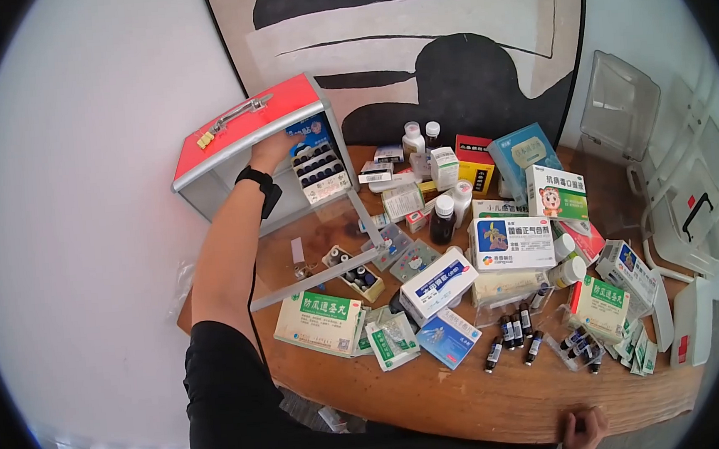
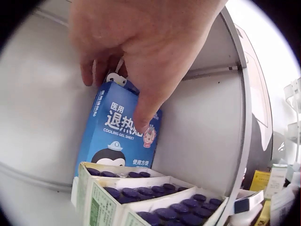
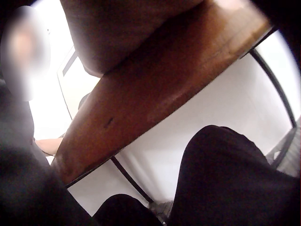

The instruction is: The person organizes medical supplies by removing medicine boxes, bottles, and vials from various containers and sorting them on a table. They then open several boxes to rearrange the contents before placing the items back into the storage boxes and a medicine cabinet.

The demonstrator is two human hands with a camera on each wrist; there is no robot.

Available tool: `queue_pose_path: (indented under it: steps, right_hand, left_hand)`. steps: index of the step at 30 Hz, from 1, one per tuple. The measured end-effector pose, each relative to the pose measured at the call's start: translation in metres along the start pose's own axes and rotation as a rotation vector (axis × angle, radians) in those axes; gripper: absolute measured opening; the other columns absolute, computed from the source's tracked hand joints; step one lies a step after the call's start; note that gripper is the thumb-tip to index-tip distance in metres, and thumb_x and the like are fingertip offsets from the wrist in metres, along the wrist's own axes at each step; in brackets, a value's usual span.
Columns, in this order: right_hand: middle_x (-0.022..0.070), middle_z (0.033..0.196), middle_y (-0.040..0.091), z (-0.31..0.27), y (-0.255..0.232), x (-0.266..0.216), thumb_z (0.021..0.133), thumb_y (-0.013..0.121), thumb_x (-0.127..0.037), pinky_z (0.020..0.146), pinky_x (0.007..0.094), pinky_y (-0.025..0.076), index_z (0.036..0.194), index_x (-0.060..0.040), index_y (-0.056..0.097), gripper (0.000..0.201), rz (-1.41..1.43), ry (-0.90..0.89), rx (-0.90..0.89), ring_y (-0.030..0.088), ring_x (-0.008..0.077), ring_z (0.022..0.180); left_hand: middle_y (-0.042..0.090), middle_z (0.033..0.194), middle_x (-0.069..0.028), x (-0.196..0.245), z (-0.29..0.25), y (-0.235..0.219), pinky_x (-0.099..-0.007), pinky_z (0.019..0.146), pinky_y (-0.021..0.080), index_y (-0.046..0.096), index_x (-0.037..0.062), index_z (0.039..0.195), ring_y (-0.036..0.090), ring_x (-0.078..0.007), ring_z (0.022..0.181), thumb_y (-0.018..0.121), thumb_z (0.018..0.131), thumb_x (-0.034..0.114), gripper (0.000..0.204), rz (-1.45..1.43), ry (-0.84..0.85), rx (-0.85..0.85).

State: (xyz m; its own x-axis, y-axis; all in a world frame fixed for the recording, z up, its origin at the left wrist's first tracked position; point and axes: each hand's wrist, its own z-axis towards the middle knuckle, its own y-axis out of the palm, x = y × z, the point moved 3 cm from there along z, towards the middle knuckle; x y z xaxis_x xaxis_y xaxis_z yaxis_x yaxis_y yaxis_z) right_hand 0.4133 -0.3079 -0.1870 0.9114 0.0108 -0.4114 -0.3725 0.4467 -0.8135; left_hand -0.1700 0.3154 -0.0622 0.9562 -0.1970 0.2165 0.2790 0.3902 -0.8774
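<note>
Inside a red-topped silver case (image 1: 285, 109) at the back left, my left hand (image 1: 266, 156) pinches a blue box of cooling gel sheets (image 2: 123, 126). The thumb lies across the box's front, and the fingers go behind its top edge, partly hidden. The box stands upright in the case's corner. Right in front of it are open cartons of dark-capped vials (image 2: 165, 214) in rows. My right hand (image 1: 584, 432) rests at the table's front edge with loosely curled fingers and holds nothing; its wrist view shows mostly the table's underside edge and dark trousers.
The case's clear door (image 1: 314, 284) hangs open over the wooden table (image 1: 472, 408). Medicine boxes, bottles (image 1: 442, 220) and small vials (image 1: 493, 354) crowd the middle and right. A clear plastic bin (image 1: 692, 209) stands at the far right. A framed picture (image 1: 347, 46) leans behind.
</note>
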Motion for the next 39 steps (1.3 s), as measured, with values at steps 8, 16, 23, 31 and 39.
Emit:
queue_pose_path:
  steps: [8, 16, 23, 31, 39]
  right_hand:
    - [0.0174, 0.098, 0.078, -0.001, 0.001, 0.000, 0.094, 0.081, -0.002, 0.075, 0.0425, 0.058, 0.091, -0.0005, 0.073, 0.009, 0.031, -0.015, 0.021, 0.071, 0.0346, 0.082]
    - [0.0158, 0.096, 0.078, 0.003, 0.000, -0.001, 0.094, 0.082, -0.003, 0.072, 0.0420, 0.057, 0.091, -0.0021, 0.073, 0.009, 0.028, -0.010, 0.004, 0.070, 0.0337, 0.079]
    - [0.0157, 0.094, 0.077, -0.001, 0.002, 0.001, 0.094, 0.082, -0.004, 0.072, 0.0424, 0.058, 0.090, -0.0026, 0.073, 0.010, 0.017, 0.008, 0.012, 0.071, 0.0338, 0.078]
    - [0.0168, 0.093, 0.077, 0.000, 0.002, 0.002, 0.095, 0.082, -0.004, 0.072, 0.0425, 0.058, 0.090, -0.0013, 0.072, 0.011, 0.044, -0.016, 0.020, 0.071, 0.0351, 0.078]
    - [0.0117, 0.074, 0.056, -0.034, 0.027, 0.038, 0.084, 0.082, -0.013, 0.068, 0.0475, 0.043, 0.078, -0.0082, 0.059, 0.024, -0.053, 0.090, 0.091, 0.057, 0.0372, 0.071]
  left_hand:
    - [0.068, 0.143, -0.0199, 0.001, 0.006, 0.010, -0.0470, 0.114, 0.050, 0.064, 0.0087, 0.144, 0.063, -0.0403, 0.133, 0.094, 0.080, 0.029, 0.074, 0.156, -0.030, 0.102]
    - [0.073, 0.135, -0.0179, -0.013, 0.013, 0.007, -0.0467, 0.112, 0.050, 0.071, 0.0099, 0.136, 0.065, -0.0374, 0.131, 0.090, 0.084, 0.028, 0.058, -0.100, -0.101, 0.151]
    - [0.071, 0.140, -0.0159, -0.076, 0.035, 0.028, -0.0445, 0.117, 0.049, 0.070, 0.0097, 0.140, 0.065, -0.0355, 0.132, 0.093, 0.086, 0.031, 0.062, -0.007, 0.013, 0.279]
    - [0.069, 0.145, -0.0149, -0.093, -0.027, -0.002, -0.0425, 0.114, 0.050, 0.066, 0.0050, 0.144, 0.065, -0.0308, 0.132, 0.091, 0.090, 0.021, 0.062, -0.214, -0.069, 0.326]
    - [0.067, 0.146, -0.0208, -0.095, -0.081, -0.023, -0.0399, 0.120, 0.045, 0.060, -0.0032, 0.147, 0.062, -0.0313, 0.139, 0.098, 0.078, 0.015, 0.081, -0.570, -0.281, 0.431]
